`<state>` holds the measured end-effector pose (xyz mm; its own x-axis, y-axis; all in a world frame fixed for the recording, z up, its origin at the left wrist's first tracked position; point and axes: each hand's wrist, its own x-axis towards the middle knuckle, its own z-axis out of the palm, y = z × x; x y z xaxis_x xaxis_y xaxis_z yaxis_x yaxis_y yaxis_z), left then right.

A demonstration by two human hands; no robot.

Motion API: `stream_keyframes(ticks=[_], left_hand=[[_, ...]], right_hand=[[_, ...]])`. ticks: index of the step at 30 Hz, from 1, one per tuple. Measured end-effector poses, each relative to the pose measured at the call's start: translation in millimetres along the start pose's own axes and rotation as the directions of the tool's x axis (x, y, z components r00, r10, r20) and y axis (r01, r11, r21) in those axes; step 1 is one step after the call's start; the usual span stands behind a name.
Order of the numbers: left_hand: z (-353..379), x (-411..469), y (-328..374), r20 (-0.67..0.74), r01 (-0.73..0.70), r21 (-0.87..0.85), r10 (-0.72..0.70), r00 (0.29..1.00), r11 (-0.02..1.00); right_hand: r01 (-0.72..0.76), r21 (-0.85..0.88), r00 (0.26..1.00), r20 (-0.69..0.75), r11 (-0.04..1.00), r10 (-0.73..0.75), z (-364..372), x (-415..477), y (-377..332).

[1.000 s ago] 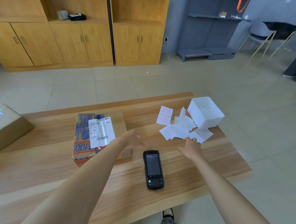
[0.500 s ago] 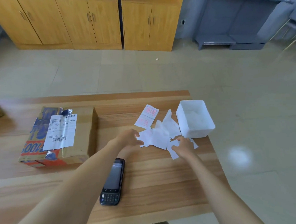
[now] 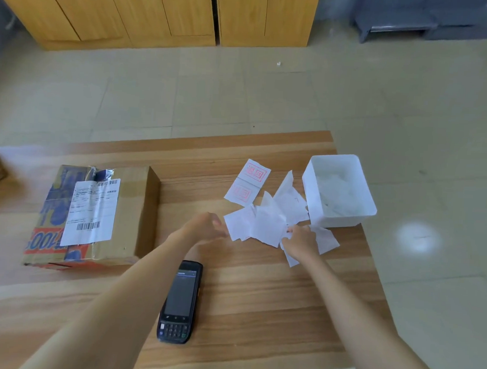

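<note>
Both hands are on the pile of paper slips, far-right part of the tabletop. The slips are loose, white and overlapping, some curled up at the edges, and the pile's right edge touches the near-left corner of the white bin. A few slips stick out under that corner toward the tabletop's right edge. The right hand sits on the near-right part of the pile, its fingers curled down and grasping slips; one slip pokes out from under the palm toward the camera. The left hand is at the pile's left edge. Its fingers are bent and motion-blurred, so I can't tell whether they're clenched on a slip or just touching it. The bin is upright and translucent, with crumpled white paper inside. The stamped slip, with two red square prints, lies flat just beyond the pile, its near corner touching or overlapping it. The handheld scanner lies face up between the forearms, keypad toward the camera, well apart from the slips. The cardboard box is on the left of the tabletop with a shipping label on top, barcode on the near side. Wooden cabinets stand beyond the tiled floor.
</note>
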<state>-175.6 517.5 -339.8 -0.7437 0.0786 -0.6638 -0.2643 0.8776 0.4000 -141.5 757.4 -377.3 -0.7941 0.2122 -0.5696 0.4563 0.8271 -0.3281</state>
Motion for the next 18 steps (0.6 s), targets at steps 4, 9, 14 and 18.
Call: stream_keyframes(ticks=[4, 9, 14, 18], left_hand=[[-3, 8, 0, 0.016, 0.013, -0.014, -0.013, 1.0, 1.0], [-6, 21, -3, 0.003, 0.013, 0.002, -0.013, 1.0, 1.0], [-6, 29, -4, -0.013, 0.02, -0.013, -0.02, 1.0, 1.0], [-5, 32, -6, -0.019, 0.021, -0.007, -0.021, 1.0, 1.0]], right_hand=[[0.056, 0.017, 0.996, -0.074, 0.998, -0.055, 3, 9, -5], [0.133, 0.011, 0.988, -0.087, 0.991, -0.131, 5, 17, -14], [0.178, 0.058, 0.98, -0.1, 0.982, -0.171, 11, 23, -22], [0.116, 0.182, 0.985, -0.149, 0.976, -0.089, 14, 24, -29]])
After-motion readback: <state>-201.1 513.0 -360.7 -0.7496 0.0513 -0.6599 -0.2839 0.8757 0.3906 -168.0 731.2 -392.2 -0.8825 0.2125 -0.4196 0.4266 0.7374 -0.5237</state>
